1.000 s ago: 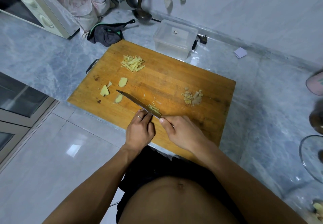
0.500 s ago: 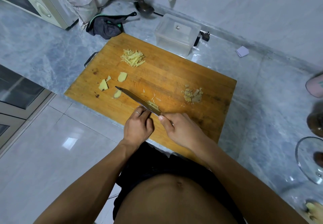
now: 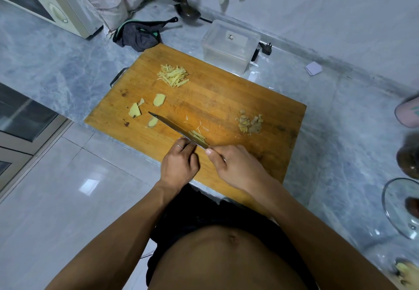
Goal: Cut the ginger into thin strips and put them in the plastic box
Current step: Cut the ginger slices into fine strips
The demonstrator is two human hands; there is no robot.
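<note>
Marble counter, cutting board (image 3: 226,99): knife (image 3: 174,127) gripped by right hand (image 3: 235,167); left hand (image 3: 181,162) fingers curled on ginger (image 3: 198,137), touching blade at 11 o'clock; nick risked if knuckles drift.

We count one rectangular wooden cutting board (image 3: 226,99), one clear plastic box (image 3: 229,47) at twelve o'clock, four pale yellow ginger slices (image 3: 159,99), one steel knife (image 3: 172,127).

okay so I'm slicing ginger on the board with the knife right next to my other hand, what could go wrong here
1. The left hand has its fingertips right against the knife blade, beside the ginger being cut; a slip could nick them.
2. The ginger slices lie near the blade tip and could be swept toward the cutting board edge.
3. The plastic box sits off the board, so strips may spill in transfer.
</note>
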